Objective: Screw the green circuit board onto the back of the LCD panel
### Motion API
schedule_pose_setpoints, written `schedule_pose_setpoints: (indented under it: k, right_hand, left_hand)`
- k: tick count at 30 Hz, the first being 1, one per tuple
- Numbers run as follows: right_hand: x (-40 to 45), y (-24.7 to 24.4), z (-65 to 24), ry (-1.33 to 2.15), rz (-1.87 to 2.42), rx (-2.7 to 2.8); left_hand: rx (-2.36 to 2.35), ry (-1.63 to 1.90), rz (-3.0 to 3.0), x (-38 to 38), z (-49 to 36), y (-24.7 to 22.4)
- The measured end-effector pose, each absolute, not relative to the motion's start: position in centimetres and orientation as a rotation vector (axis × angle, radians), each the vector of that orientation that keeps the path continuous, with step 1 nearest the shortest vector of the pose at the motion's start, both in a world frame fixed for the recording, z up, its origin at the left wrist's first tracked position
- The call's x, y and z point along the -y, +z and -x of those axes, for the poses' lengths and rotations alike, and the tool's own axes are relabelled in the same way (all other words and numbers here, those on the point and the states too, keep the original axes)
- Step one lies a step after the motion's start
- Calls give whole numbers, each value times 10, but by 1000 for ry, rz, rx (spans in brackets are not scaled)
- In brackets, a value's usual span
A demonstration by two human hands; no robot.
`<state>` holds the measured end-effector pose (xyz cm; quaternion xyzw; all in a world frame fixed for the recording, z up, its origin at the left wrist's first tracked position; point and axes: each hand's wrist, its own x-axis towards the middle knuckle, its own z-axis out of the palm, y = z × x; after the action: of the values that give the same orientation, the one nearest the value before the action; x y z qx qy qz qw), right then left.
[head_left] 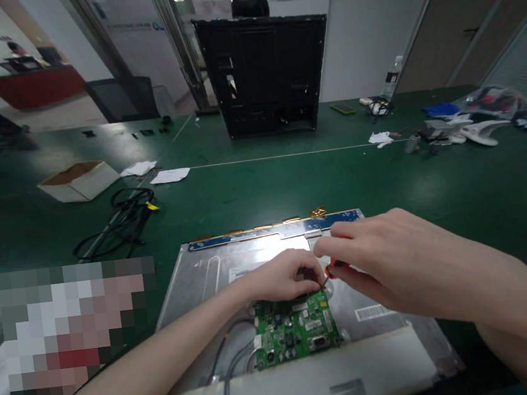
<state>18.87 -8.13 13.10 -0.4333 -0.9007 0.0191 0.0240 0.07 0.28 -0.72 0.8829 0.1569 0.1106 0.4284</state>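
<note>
A green circuit board (291, 330) lies on the silver metal back of a display panel (193, 294), with grey cables running off its left side. My right hand (380, 260) is closed around the red handle of a screwdriver (339, 263), whose thin shaft slants down to the board's upper right corner. At that same corner is my left hand (289, 275), thumb and fingers curled together close to the screwdriver tip. Anything between those fingertips is hidden. Along the panel's far edge runs a narrow blue circuit strip (249, 235).
A black display housing (271, 73) stands upright across the green table. To the left are coiled black cables (128, 219), an open box (80, 182) and papers (170, 176). Plastic bags (495, 101) and a bottle (391, 78) are far right. A blurred-out patch covers the lower left.
</note>
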Motion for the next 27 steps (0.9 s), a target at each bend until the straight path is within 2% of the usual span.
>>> schedule_pose_setpoints:
  k: [23, 27]
  right_hand:
    - [84, 132, -187, 205, 1284, 2818]
    - [83, 133, -185, 114, 1399, 2783]
  left_hand:
    - [-401, 282, -2207, -3, 0, -7]
    - [-370, 264, -2210, -6, -1, -9]
